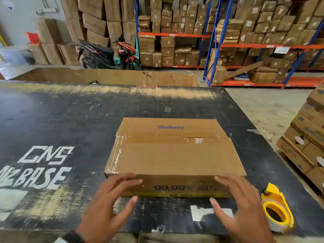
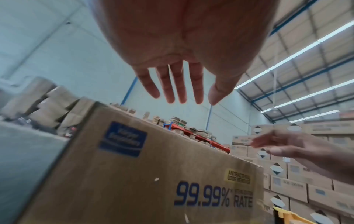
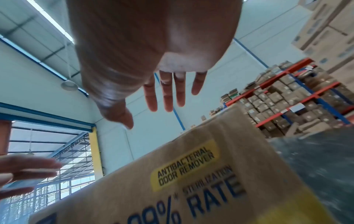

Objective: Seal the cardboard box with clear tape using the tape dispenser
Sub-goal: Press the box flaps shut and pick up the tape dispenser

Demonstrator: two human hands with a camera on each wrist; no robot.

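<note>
A closed brown cardboard box [image 1: 173,155] printed "Glodway" lies on the black table [image 1: 70,120]. Clear tape [image 1: 157,138] runs along its top seam and down its left end. My left hand [image 1: 112,195] hovers with straight, spread fingers just in front of the box's near left corner. My right hand [image 1: 238,195] mirrors it at the near right corner. Neither holds anything. The wrist views show the left hand [image 2: 180,84] and the right hand [image 3: 164,94] above the box's near side [image 2: 153,174] [image 3: 191,181]. A yellow tape dispenser [image 1: 277,211] with a clear roll lies on the table right of my right hand.
A large open cardboard bin [image 1: 105,78] stands behind the table. Stacked printed cartons [image 1: 308,137] sit on a pallet at the right. Blue and orange racks [image 1: 219,41] full of boxes and a parked scooter [image 1: 108,53] fill the background.
</note>
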